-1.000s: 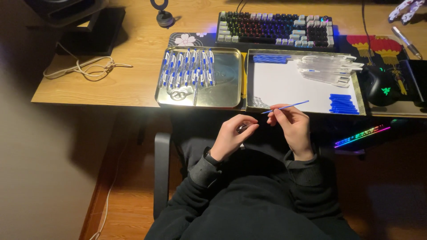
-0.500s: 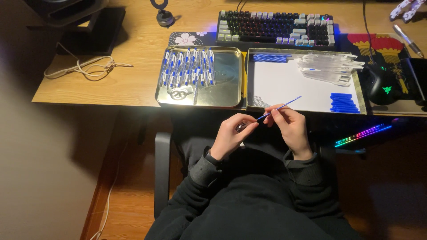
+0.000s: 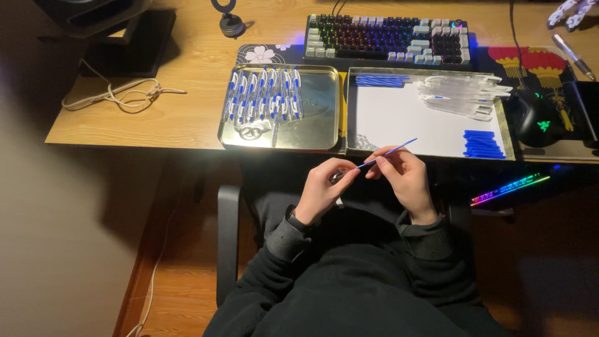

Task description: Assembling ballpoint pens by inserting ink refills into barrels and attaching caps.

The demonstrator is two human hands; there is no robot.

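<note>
- The wooden counter [image 3: 187,118] carries a backlit keyboard [image 3: 387,37], a mouse [image 3: 541,122] and two metal trays side by side
- The left tray [image 3: 318,106] holds a row of finished blue-and-white pens [image 3: 262,93]
- The right tray [image 3: 424,118] holds clear pen barrels [image 3: 462,97], a heap of blue refills [image 3: 380,80] and blue caps [image 3: 483,143], so plenty looks left to assemble
- Below the counter edge, the left hand [image 3: 321,190] is closed around a small part I can't make out
- The right hand [image 3: 405,178] pinches a thin blue refill [image 3: 390,151] angled up-right, not yet in a barrel

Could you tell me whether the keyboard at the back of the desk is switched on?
On: the keyboard glows with multicoloured backlighting between its keys.
</note>
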